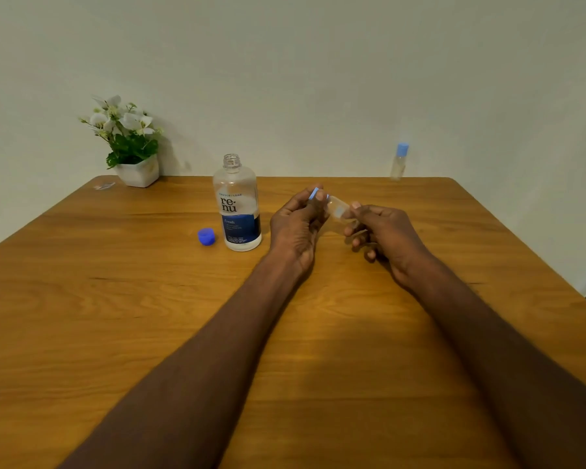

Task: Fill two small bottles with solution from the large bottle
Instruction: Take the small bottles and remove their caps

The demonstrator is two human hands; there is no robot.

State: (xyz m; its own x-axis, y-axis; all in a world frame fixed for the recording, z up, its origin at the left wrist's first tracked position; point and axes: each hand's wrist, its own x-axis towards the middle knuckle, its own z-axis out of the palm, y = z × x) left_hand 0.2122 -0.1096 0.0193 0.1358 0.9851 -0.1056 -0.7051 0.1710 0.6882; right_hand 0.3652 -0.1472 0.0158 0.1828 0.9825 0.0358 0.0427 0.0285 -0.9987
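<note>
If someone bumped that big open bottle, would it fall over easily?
Probably. The large bottle is tall, narrow and looks mostly empty, so likely light and tippy. Its blue cap lies beside it, so any remaining solution could spill. The clear plastic seems unlikely to break.

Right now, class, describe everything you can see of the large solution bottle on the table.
The large bottle is clear plastic, round-bodied with a narrow threaded neck. It stands upright and uncapped on the wooden table, left of the person's left hand; whether that hand touches it cannot be told. Its label reads "re-nu" on white above a dark blue band reading "fresh". Its liquid level cannot be judged. A blue cap lies on the table close beside its base, on the left.
</note>
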